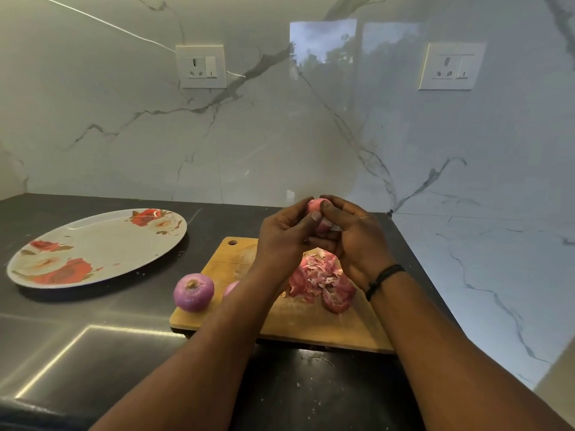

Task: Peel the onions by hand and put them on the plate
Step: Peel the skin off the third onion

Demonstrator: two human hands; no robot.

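Hands raised together above the far edge of the light wooden cutting board (311,325). We note the left hand (284,236) and the right hand (354,241) both curled round one small pink-red onion (315,205), thumbs pressed on its near face; most of it is hidden by fingers. A black cord bracelet (384,279) sits on the right wrist. Below the hands, on the board, lies a heap of pink papery onion skins (323,283). A round purple peeled onion (193,292) rests at the board's near left corner, just beside a second pink onion (231,287) half hidden by the left forearm. We see the oval white plate with red flower print (93,248) well apart to the left on the dark stone counter (93,337), with no onion on it.
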